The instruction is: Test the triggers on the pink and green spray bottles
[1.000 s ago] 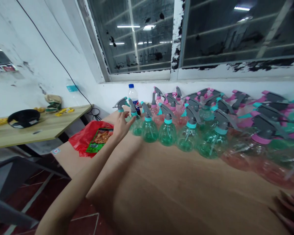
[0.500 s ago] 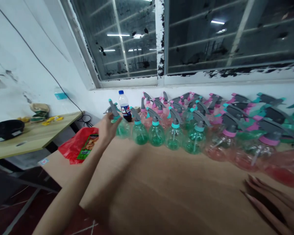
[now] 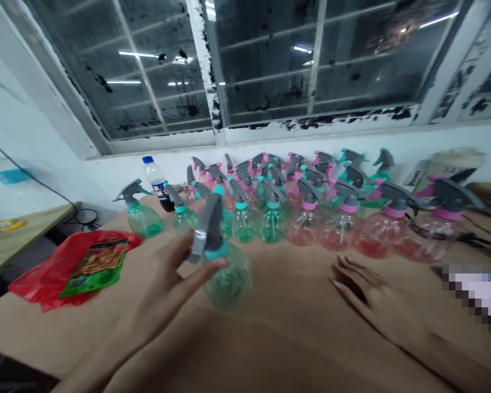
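Observation:
My left hand grips a green spray bottle by its neck and grey trigger head, with the thumb across the turquoise collar. This bottle is blurred, tilted and in front of the row. My right hand lies on the tabletop with its fingers stretched out, holding nothing. Behind both hands stand several spray bottles, green ones with turquoise collars and pink ones with pink collars. One green spray bottle stands at the left end.
A cola bottle with a blue cap stands near the wall. To the left lies a red plastic bag with a green snack packet. A pixelated patch covers something at right. A whitish container stands at the back right.
My left hand has brought a green spray bottle from the left end of the row toward me and to the right. The view has swung right. My right hand still lies on the table.

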Demonstrator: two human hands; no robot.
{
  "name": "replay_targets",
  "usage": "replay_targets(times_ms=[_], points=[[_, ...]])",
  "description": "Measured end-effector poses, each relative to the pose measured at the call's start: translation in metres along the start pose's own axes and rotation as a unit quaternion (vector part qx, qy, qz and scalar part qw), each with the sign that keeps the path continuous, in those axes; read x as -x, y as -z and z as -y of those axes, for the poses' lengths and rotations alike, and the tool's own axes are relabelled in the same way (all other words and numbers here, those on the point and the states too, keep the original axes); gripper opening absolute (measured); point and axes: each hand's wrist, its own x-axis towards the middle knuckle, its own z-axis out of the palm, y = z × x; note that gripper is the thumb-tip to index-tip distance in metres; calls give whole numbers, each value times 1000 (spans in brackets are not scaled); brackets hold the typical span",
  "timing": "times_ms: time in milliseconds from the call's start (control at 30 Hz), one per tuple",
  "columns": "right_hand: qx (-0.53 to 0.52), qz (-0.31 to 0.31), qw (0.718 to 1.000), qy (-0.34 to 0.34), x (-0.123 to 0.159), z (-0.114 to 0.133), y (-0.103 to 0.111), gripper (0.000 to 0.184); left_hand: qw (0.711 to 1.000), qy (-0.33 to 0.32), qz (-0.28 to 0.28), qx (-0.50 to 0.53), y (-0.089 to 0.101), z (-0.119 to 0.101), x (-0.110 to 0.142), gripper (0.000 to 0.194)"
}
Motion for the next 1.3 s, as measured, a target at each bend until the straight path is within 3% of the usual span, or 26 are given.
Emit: replay_targets(times_ms=[100,300,533,667,867,1000,1167,1300], points=[[1,4,1000,4,-3,4,5,54,991,-50,122,-7,-33,-15,1,26],[10,21,1000,11,-5,6,9,54,973,-58,211,67,-87,-1,-3,31],[14,47,998,39,1,1,5,67,985,-46,113,121,-118,27,8,27],[30,75,995,57,1,1,9,75,984,-58,123,118,-124,39,23,35],[34,100,993,60,-1,4,15,79,977,-74,144,141,-133,39,33,36],[31,108,992,55,-1,6,19,75,982,-43,101,152,-140,45,40,33],[38,122,990,62,-3,9,22,57,985,-28,80,152,-145,50,44,31],[27,109,992,62,0,7,18,57,983,-1,56,177,-151,52,49,37]])
